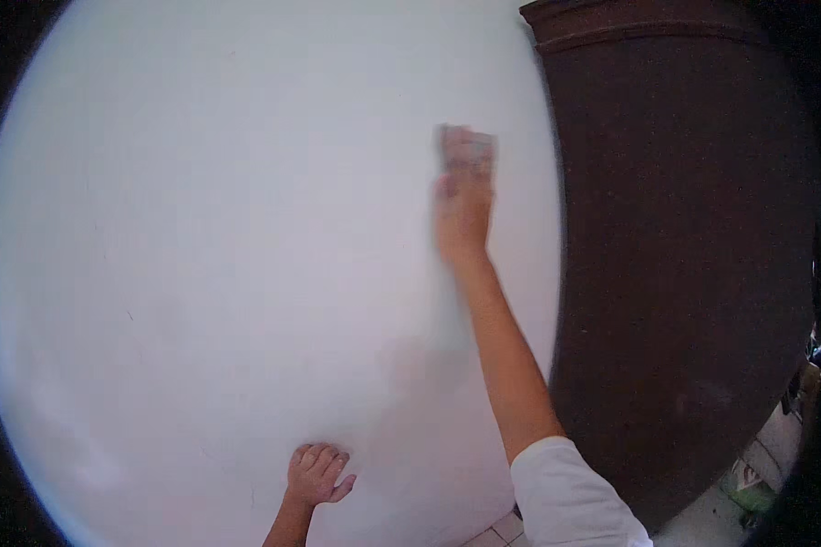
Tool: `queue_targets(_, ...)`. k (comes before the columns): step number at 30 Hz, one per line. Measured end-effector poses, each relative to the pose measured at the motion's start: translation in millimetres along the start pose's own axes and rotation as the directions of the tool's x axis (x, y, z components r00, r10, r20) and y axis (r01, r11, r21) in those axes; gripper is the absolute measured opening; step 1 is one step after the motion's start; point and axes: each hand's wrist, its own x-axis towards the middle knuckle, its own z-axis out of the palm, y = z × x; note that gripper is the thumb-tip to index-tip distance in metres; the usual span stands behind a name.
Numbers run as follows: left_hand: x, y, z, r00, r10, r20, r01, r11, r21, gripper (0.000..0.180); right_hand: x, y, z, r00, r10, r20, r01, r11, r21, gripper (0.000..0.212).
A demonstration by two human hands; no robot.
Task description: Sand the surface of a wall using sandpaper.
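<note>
A large smooth white wall fills most of the view. My right hand, on an outstretched arm, is up near the wall's right side and smeared by motion. It grips a flat greyish rectangular block against the surface; blur hides the exact kind. Low down and left of centre, my left hand rests on the wall with its thumb apart and its fingers loosely bent. Nothing shows in it.
Along the right stands a tall dark brown wooden cabinet with a moulded top edge, close to my right arm. Floor tiles show at the bottom. Some blurry clutter lies at the lower right.
</note>
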Motion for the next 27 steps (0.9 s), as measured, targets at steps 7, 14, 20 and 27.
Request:
queue_targets(7, -32.5, 8.2, -12.9, 0.963, -0.192, -0.188, 0.194, 0.981, -0.009, 0.03, -166.4, -18.6, -44.6, 0.825, -0.247, 0.508, 0.304, 0.952, -0.032, 0.069)
queue_targets(14, -40.4, 22.8, -31.8, 0.98, -0.15, -0.132, 0.162, 0.982, 0.092, 0.036, -56.5, 34.8, -49.8, 0.959, 0.264, -0.101, -0.283, 0.913, -0.295, 0.055)
queue_targets(20, -71.7, 31.4, -55.8, 0.967, -0.187, -0.174, 0.204, 0.975, 0.087, 0.037, -35.0, -155.6, -44.4, 0.973, -0.204, 0.112, 0.212, 0.975, -0.063, 0.058)
queue_targets(27, -104.9, 40.6, -91.3, 0.945, -0.23, -0.234, 0.255, 0.964, 0.08, 0.034, -212.7, -145.0, -110.7, 0.809, -0.393, 0.438, 0.31, 0.917, 0.25, 0.058)
